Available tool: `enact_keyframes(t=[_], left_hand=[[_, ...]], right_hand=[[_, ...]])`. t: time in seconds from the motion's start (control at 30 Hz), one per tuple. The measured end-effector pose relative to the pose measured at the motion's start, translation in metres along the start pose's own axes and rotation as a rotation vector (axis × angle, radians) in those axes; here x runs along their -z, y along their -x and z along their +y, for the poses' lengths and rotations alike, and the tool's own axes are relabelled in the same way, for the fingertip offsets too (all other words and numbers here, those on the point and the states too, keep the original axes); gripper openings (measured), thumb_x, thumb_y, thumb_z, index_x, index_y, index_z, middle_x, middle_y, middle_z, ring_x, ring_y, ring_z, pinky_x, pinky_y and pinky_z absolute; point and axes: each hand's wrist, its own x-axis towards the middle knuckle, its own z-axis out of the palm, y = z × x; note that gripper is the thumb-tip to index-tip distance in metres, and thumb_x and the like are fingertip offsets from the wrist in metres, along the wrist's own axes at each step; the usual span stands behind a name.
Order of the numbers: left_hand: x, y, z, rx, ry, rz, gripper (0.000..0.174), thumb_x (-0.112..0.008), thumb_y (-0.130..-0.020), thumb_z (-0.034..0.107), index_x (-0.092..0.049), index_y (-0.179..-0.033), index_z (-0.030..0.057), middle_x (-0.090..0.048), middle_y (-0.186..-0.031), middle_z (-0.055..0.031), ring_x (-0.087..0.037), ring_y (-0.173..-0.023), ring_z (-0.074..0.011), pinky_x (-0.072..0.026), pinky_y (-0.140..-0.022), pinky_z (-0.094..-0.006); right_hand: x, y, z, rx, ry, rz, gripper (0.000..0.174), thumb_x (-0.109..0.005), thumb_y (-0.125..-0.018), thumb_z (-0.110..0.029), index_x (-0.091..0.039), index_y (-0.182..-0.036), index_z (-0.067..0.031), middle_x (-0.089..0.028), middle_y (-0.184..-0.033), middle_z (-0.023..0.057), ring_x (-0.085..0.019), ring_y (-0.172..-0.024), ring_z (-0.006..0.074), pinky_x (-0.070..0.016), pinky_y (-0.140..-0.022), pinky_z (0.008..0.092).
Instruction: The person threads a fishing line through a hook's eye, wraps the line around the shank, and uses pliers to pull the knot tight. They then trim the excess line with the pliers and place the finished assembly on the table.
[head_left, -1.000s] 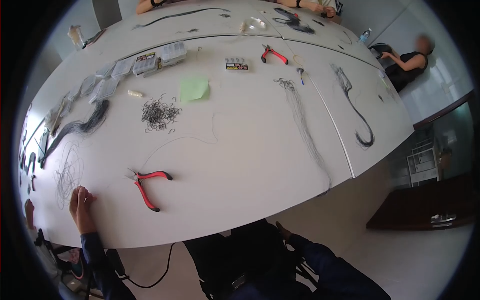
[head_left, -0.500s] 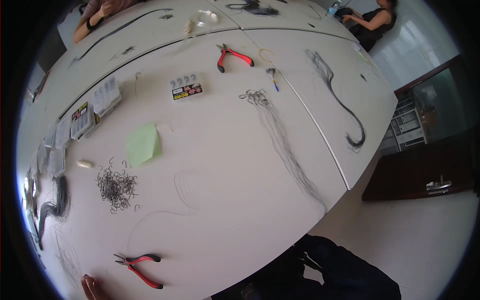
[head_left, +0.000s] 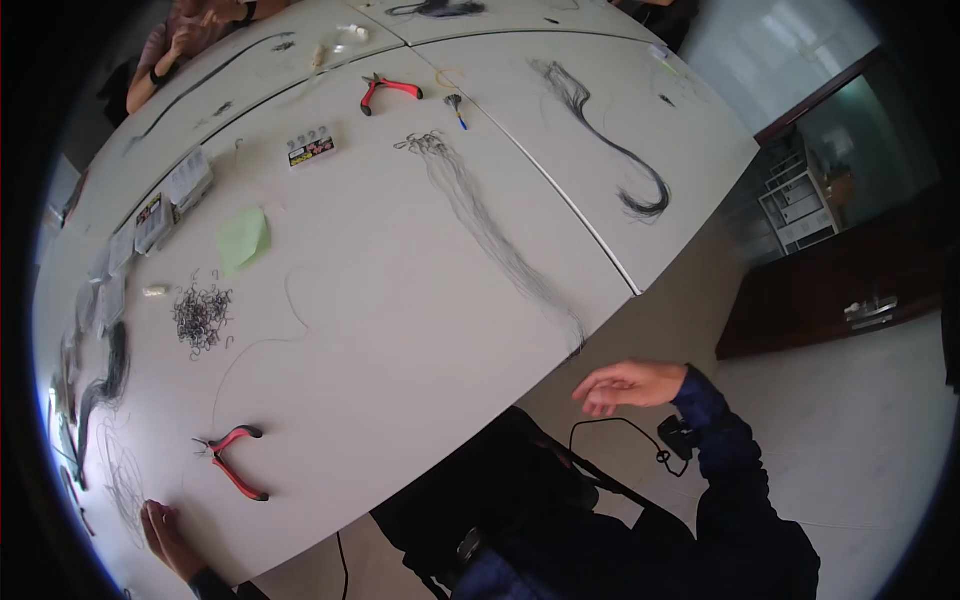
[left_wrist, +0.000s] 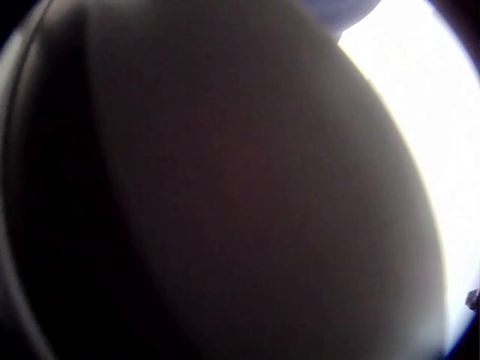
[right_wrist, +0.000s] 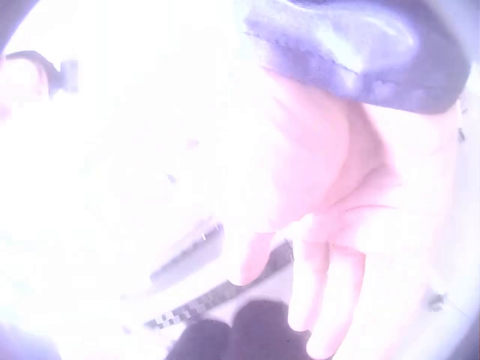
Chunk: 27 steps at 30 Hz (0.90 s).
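Observation:
At the table's near left, my left hand (head_left: 165,535) lies beside a loose coil of thin line (head_left: 122,480), fingertips close to its strands; I cannot tell whether it pinches any. The left wrist view is mostly dark and blurred. My right hand (head_left: 628,385) hangs past the table's front edge with loosely bent fingers and nothing in it; the right wrist view shows its palm (right_wrist: 375,202), overexposed. Red-handled pliers (head_left: 238,462) lie spread right of my left hand, with a thin strand (head_left: 262,342) curving away behind them. Farther back is a pile of fish hooks (head_left: 202,318).
A bundle of lines with hooks (head_left: 490,235) stretches towards the front edge. Behind are a green paper (head_left: 243,240), a small hook box (head_left: 311,150), clear plastic boxes (head_left: 188,180) and a second pair of pliers (head_left: 392,92). Another person (head_left: 190,40) sits at the far side.
The head view has swung right, so the table contents sit farther left. My right hand has risen into view beyond the front edge. My left hand stays beside the coil.

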Motion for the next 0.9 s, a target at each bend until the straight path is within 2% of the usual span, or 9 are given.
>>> enact_keyframes(t=[0.07, 0.13, 0.23, 0.33, 0.43, 0.57, 0.7, 0.8, 0.9], left_hand=[[-0.003, 0.001, 0.0, -0.029, 0.011, -0.032, 0.018, -0.06, -0.099, 0.021, -0.058, -0.104, 0.004, -0.055, -0.088, -0.0003, -0.052, -0.083, -0.0093, -0.0434, -0.078, -0.0261], [-0.006, 0.002, 0.004, -0.035, 0.022, -0.068, 0.016, -0.06, -0.099, 0.021, -0.058, -0.1, 0.0054, -0.054, -0.085, 0.0005, -0.051, -0.081, -0.009, -0.0422, -0.077, -0.0255], [-0.015, 0.006, 0.007, -0.011, -0.009, 0.037, 0.015, -0.059, -0.099, 0.022, -0.057, -0.096, 0.0078, -0.05, -0.081, 0.0021, -0.048, -0.078, -0.0083, -0.0406, -0.075, -0.0246], [-0.021, 0.008, 0.009, 0.021, -0.017, 0.105, 0.018, -0.056, -0.1, 0.023, -0.056, -0.091, 0.0077, -0.046, -0.079, 0.0012, -0.044, -0.076, -0.0088, -0.04, -0.076, -0.0244], [-0.015, 0.001, -0.002, -0.001, -0.061, 0.089, 0.019, -0.057, -0.1, 0.025, -0.055, -0.091, 0.0087, -0.045, -0.079, 0.0023, -0.044, -0.076, -0.0087, -0.0392, -0.077, -0.0245], [0.026, -0.009, -0.031, 0.038, -0.076, 0.151, 0.024, -0.06, -0.098, 0.028, -0.059, -0.107, 0.0054, -0.048, -0.083, 0.0021, -0.047, -0.082, -0.0091, -0.0407, -0.081, -0.0254], [0.04, -0.012, -0.033, 0.055, -0.164, 0.153, 0.035, -0.061, -0.097, 0.03, -0.058, -0.119, 0.0027, -0.05, -0.088, 0.0013, -0.049, -0.087, -0.0097, -0.0417, -0.084, -0.0266], [0.025, -0.006, -0.025, 0.057, -0.19, 0.248, 0.032, -0.06, -0.098, 0.031, -0.059, -0.114, 0.0042, -0.049, -0.088, 0.0019, -0.048, -0.086, -0.0099, -0.0414, -0.083, -0.027], [0.009, 0.002, -0.007, 0.035, -0.294, 0.158, 0.024, -0.058, -0.098, 0.031, -0.059, -0.103, 0.0075, -0.047, -0.085, 0.0026, -0.047, -0.084, -0.0089, -0.0402, -0.08, -0.026]], right_hand=[[0.031, 0.033, -0.065, 0.177, 0.038, 0.234, 0.034, -0.052, -0.102, -0.023, -0.056, -0.127, 0.0004, -0.066, -0.101, 0.01, -0.065, -0.089, 0.0143, -0.0541, -0.078, 0.0285], [0.081, 0.024, -0.085, 0.414, 0.156, 0.644, 0.029, -0.052, -0.102, -0.021, -0.059, -0.121, 0.0, -0.065, -0.097, 0.0063, -0.064, -0.093, 0.0128, -0.0535, -0.076, 0.0282], [0.16, -0.013, -0.099, 0.417, 1.072, 1.111, 0.042, -0.052, -0.1, -0.028, -0.05, -0.138, -0.0107, -0.051, -0.136, 0.0192, -0.047, -0.129, 0.0332, -0.0387, -0.107, 0.047], [0.211, -0.057, -0.09, 0.051, 1.31, 1.133, 0.056, -0.04, -0.103, -0.043, -0.031, -0.153, -0.0207, -0.023, -0.158, 0.0202, -0.021, -0.145, 0.0421, -0.0187, -0.117, 0.0537], [0.241, -0.074, -0.083, -0.103, 1.124, 0.966, 0.062, -0.023, -0.102, -0.054, -0.013, -0.157, -0.0268, -0.01, -0.163, 0.0145, -0.009, -0.148, 0.0433, -0.0123, -0.119, 0.0549], [0.266, -0.061, -0.077, -0.03, 1.091, 0.919, 0.066, -0.013, -0.101, -0.06, -0.014, -0.157, -0.0262, -0.012, -0.163, 0.0109, -0.009, -0.149, 0.0403, -0.0108, -0.12, 0.0516], [0.306, -0.051, -0.064, -0.013, 1.063, 0.95, 0.067, -0.015, -0.101, -0.061, -0.017, -0.157, -0.0243, -0.014, -0.163, 0.0123, -0.011, -0.149, 0.0387, -0.0128, -0.121, 0.0455], [0.342, -0.049, -0.058, -0.06, 0.989, 1.028, 0.067, -0.015, -0.101, -0.061, -0.018, -0.157, -0.0239, -0.014, -0.162, 0.0151, -0.011, -0.149, 0.0382, -0.0137, -0.121, 0.0446], [0.37, -0.042, -0.052, -0.111, 0.964, 1.059, 0.068, -0.017, -0.1, -0.061, -0.019, -0.157, -0.0241, -0.014, -0.162, 0.0176, -0.012, -0.149, 0.0376, -0.0148, -0.12, 0.0459]])
